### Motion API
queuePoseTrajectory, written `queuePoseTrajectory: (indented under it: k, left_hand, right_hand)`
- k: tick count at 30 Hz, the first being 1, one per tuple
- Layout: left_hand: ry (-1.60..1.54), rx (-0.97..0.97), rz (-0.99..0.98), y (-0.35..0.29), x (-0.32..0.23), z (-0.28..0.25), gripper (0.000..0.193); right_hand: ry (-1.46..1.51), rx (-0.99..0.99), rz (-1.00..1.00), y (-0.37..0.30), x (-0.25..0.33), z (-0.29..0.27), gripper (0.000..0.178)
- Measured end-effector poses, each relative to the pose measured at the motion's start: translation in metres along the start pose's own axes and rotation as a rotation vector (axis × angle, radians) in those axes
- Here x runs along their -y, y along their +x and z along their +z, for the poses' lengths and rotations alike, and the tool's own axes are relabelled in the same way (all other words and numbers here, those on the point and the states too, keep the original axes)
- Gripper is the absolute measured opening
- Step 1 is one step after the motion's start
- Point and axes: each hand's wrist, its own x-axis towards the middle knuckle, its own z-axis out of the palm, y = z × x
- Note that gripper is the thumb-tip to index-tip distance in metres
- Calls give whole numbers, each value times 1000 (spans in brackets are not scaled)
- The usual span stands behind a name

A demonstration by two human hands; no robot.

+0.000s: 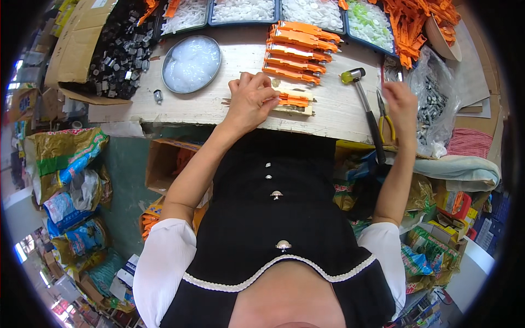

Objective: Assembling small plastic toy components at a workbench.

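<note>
- The left hand (pixel 250 99) lies on the pale wooden workbench (pixel 219 104), its fingers curled and pressed onto an orange plastic part (pixel 294 100) that sits on a small cream-coloured block (pixel 298 108) near the bench's front edge.
- The fingertips cover the part's left end, so whether they pinch it or only hold it down cannot be told.
- The right hand (pixel 401 101) is raised at the bench's right side, touching a clear plastic bag (pixel 435 104) of small dark metal pieces; its fingertips are hidden behind the hand, so its grip cannot be told.
- Between the hands lie a hammer (pixel 365 104) with a yellow-and-grey head and dark handle, and yellow-handled pliers (pixel 384 117) just beside the right wrist.
- Behind the held part, a row of finished orange pieces (pixel 298 50) is stacked side by side.
- A round metal dish (pixel 191 63) of translucent white bits stands to the left, with one small dark metal piece (pixel 158 96) near it.
- Trays of white parts (pixel 311 12) along the far edge are cut off by the top of the frame.
- A cardboard box (pixel 76 44) of dark metal pieces at the far left bends into the fisheye rim and is hard to make out.
</note>
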Motion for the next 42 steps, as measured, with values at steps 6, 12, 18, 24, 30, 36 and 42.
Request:
queuePoseTrajectory:
  k: [6, 12, 18, 24, 30, 36, 42]
  left_hand:
    - [40, 16, 7, 0, -2, -4, 7]
    - [113, -48, 72, -8, -8, 0, 14]
    - [152, -122, 64, 6, 18, -26, 17]
    - [525, -418, -455, 62, 139, -129, 22]
    - [498, 106, -866, 106, 173, -144, 37]
    - [-82, -140, -804, 106, 191, -158, 25]
    - [-681, -452, -671, 92, 162, -158, 14]
  right_hand:
    - [-511, -229, 337, -35, -119, -53, 16]
    - [-687, 249, 653, -58, -153, -41, 36]
    - [-563, 339, 706, -52, -147, -28, 40]
    - [-542, 343, 674, -53, -148, -33, 33]
    - [-508, 302, 651, -52, -151, -31, 27]
    - [-387, 183, 632, -56, -150, -35, 20]
    - [-423, 89, 638, -52, -154, -32, 18]
